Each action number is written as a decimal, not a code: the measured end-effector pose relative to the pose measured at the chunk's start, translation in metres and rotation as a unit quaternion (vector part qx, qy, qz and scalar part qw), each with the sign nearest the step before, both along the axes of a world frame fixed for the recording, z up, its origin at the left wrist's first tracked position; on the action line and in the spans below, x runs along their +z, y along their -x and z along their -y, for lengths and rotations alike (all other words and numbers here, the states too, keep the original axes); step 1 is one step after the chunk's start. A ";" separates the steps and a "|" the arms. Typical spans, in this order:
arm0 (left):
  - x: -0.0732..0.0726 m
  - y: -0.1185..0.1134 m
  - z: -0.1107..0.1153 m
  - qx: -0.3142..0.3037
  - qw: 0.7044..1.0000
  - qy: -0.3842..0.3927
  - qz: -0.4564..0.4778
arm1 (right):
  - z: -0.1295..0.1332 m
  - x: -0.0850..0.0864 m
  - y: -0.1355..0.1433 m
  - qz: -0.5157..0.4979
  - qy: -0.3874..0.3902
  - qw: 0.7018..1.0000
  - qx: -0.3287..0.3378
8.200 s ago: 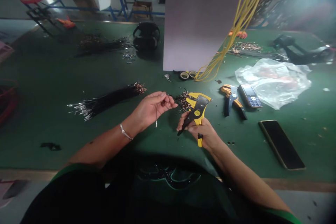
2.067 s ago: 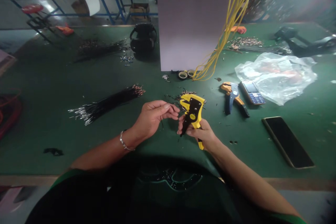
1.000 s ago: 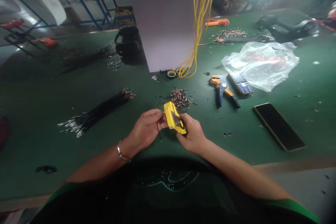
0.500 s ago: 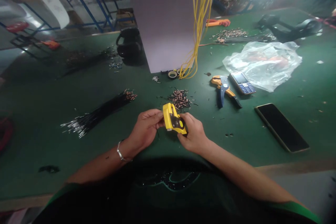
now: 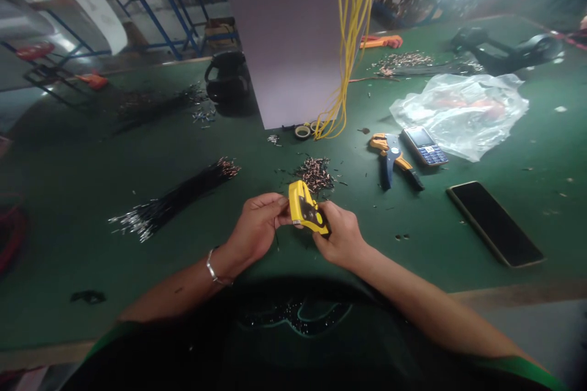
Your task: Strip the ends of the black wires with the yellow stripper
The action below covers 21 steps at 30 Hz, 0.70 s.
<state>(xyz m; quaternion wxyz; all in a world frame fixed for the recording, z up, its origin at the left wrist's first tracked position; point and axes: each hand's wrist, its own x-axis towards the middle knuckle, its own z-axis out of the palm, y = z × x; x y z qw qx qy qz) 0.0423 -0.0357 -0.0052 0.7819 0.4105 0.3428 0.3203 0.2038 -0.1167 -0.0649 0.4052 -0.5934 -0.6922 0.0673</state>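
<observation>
Two hands meet near the desk's front edge: the right hand grips the yellow stripper, the left hand pinches at its head. Rigid, light tool, probably best gripped by its handles.

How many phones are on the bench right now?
2. A keypad phone lies beside the plastic bag, next to the orange stripper. A smartphone lies face up with a dark screen near the bench's front edge, right of the hands. More could be hidden under the bag.
</observation>
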 end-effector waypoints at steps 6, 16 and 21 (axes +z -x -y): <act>0.003 0.000 0.000 0.002 1.000 -0.007 -0.013 | 0.000 0.002 0.001 0.011 -0.006 1.000 -0.001; 0.005 -0.001 -0.001 0.007 1.000 -0.002 -0.019 | 0.001 0.001 -0.001 0.027 -0.005 1.000 0.011; 0.006 -0.001 -0.001 -0.003 1.000 -0.017 -0.018 | 0.000 -0.002 0.000 0.005 0.006 1.000 0.007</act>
